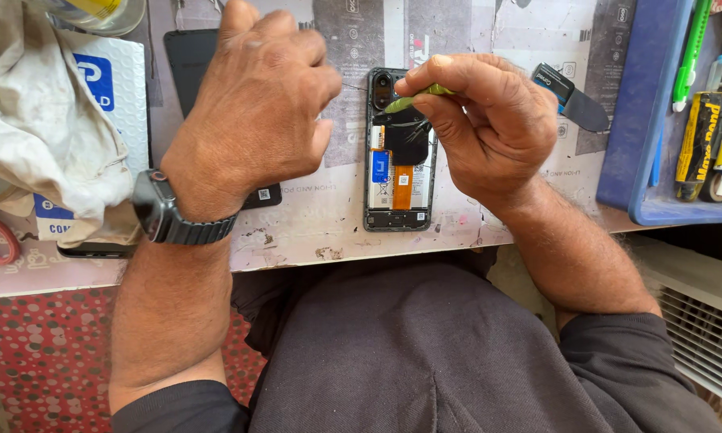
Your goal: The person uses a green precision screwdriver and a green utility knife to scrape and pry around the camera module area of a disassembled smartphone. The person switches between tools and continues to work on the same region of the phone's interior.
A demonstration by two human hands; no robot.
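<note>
Phone (399, 172) is lying flat on the surface (313, 232), back cover already off, so the insides are showing: battery with a blue sticker and an orange flex strip down the middle, black shield up near the camera. Looks like the opening part is done, and the work under that black shield is what's in hand now; nothing looks lifted out of the frame yet, as far as I can tell.

Right hand (489, 120) is pinching a thin green tool (413, 99), tip down at the top end of the phone. Left hand (257, 104) is curled into a loose fist just left of the phone; can't tell if it's holding anything.

Around it: a white padded package with a blue square label (96, 80) at the left, half under a crumpled white cloth (40, 120). A dark flat panel (191, 60) sits behind the left hand. A blue tray (642, 160) on the right holds yellow-and-black glue tubes (698, 132) and a green pen. A metal pry blade (573, 100) lies beside the tray.
</note>
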